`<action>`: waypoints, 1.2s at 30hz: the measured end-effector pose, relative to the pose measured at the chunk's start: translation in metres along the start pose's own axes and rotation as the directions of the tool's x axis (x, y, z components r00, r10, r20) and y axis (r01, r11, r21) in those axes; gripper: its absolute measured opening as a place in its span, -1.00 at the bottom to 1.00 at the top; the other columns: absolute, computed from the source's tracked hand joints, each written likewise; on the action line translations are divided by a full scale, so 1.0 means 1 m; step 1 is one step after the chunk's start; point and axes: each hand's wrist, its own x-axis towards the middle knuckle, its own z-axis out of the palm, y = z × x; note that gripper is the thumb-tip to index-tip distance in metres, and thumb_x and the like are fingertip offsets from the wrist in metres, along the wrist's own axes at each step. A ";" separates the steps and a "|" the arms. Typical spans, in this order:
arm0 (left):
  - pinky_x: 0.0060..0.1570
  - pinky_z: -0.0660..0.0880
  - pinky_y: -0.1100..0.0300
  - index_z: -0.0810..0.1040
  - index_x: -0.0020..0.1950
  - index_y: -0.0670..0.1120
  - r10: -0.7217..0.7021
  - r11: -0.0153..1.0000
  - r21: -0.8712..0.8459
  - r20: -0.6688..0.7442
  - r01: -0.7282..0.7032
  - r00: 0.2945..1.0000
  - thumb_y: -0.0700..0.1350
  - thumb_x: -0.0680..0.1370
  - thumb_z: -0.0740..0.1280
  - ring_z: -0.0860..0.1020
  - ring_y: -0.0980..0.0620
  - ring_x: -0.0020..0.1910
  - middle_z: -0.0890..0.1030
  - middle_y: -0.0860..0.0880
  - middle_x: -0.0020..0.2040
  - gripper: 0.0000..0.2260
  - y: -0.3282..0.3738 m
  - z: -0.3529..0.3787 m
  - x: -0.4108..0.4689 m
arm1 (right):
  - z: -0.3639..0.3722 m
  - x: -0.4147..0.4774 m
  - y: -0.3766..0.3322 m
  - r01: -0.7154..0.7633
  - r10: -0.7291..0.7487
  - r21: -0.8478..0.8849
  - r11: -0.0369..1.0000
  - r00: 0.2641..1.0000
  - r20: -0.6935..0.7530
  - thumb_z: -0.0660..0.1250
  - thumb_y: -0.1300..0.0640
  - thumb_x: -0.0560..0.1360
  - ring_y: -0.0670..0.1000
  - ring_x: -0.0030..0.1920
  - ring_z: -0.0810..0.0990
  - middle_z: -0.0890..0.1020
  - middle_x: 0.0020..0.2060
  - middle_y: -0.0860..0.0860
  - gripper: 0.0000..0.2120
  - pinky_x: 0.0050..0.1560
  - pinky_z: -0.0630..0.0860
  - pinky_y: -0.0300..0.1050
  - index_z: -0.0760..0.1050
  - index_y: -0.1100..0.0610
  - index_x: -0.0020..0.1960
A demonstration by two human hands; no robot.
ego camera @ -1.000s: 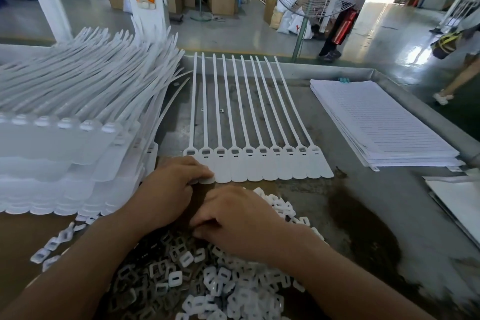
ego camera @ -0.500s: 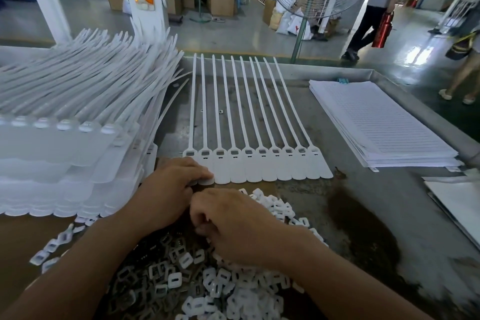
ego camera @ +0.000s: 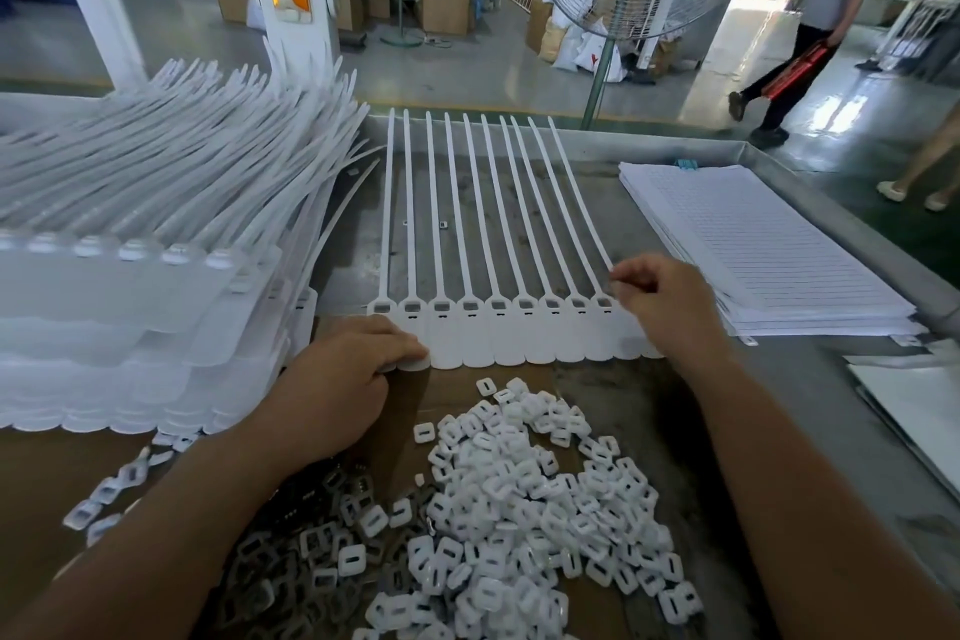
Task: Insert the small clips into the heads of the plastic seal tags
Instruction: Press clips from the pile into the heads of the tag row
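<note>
Two fingers [ego camera: 618,282] of my right hand [ego camera: 662,301] are pinched together at the head of the rightmost tag in the row of seal tags [ego camera: 498,327]; whether a clip sits between them I cannot tell. My left hand [ego camera: 353,374] curls its fingers over the flag ends at the row's left end, holding them down. Just nearer me, the heap of clips [ego camera: 519,499] lies on the worktop [ego camera: 810,379]. Stacked tags [ego camera: 130,307] stand to the left, lined sheets [ego camera: 753,244] to the right.
</note>
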 end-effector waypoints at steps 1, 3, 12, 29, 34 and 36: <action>-0.04 0.13 0.63 0.53 0.22 0.03 0.001 1.000 0.002 -0.002 -0.001 1.000 -0.38 0.47 0.13 0.24 0.33 0.07 0.47 0.14 0.22 -0.55 0.000 0.000 0.000 | -0.004 0.003 0.007 -0.034 0.033 -0.021 0.999 0.998 -0.046 0.34 0.25 0.47 -0.23 -0.27 0.50 0.54 -0.29 -0.15 -0.90 -0.26 0.35 -0.43 0.57 0.12 -0.04; -0.04 0.10 0.69 0.53 0.22 0.02 0.008 1.000 0.006 -0.001 -0.008 1.000 -0.38 0.47 0.14 0.23 0.33 0.08 0.47 0.14 0.22 -0.55 -0.001 -0.001 0.000 | -0.009 0.006 0.018 -0.077 0.070 -0.059 0.995 0.993 -0.099 0.34 0.24 0.46 -0.24 -0.28 0.49 0.55 -0.29 -0.15 -0.90 -0.20 0.35 -0.36 0.59 0.12 -0.04; -0.01 0.11 0.71 0.55 0.20 -0.03 0.041 0.999 -0.007 -0.014 -0.041 0.999 -0.43 0.45 0.15 0.31 0.26 0.11 0.50 0.09 0.18 -0.54 0.000 -0.003 -0.002 | -0.005 0.011 0.027 -0.141 0.135 -0.054 0.988 0.985 -0.105 0.33 0.24 0.47 -0.13 -0.19 0.48 0.54 -0.25 -0.11 -0.88 -0.07 0.34 -0.22 0.61 0.13 -0.04; -0.02 0.09 0.70 0.55 0.20 -0.04 0.046 0.999 0.007 -0.037 -0.046 0.998 -0.42 0.43 0.15 0.28 0.28 0.08 0.50 0.09 0.18 -0.54 -0.001 0.000 0.001 | -0.001 0.011 0.032 -0.117 0.104 -0.134 0.984 0.990 -0.099 0.36 0.16 0.46 -0.14 -0.07 0.48 0.66 -0.02 0.00 -0.84 0.01 0.35 -0.25 0.64 0.10 0.02; -0.04 0.08 0.74 0.54 0.21 -0.03 0.051 0.999 0.017 -0.031 -0.051 0.998 -0.41 0.43 0.15 0.28 0.28 0.06 0.50 0.09 0.17 -0.54 -0.001 -0.001 0.001 | -0.003 0.010 0.032 -0.108 0.092 -0.228 0.968 0.992 -0.082 0.22 0.24 0.52 -0.09 -0.16 0.47 0.65 0.03 0.06 -0.75 -0.09 0.32 -0.23 0.63 0.09 0.07; -0.04 0.07 0.74 0.54 0.21 -0.03 0.051 0.999 0.017 -0.033 -0.050 0.998 -0.42 0.43 0.16 0.27 0.28 0.06 0.50 0.09 0.17 -0.54 -0.001 -0.001 0.001 | -0.004 0.008 0.031 -0.117 0.102 -0.231 0.966 0.992 -0.075 0.15 0.33 0.50 -0.07 -0.22 0.47 0.64 0.06 0.09 -0.67 -0.12 0.33 -0.21 0.62 0.11 0.09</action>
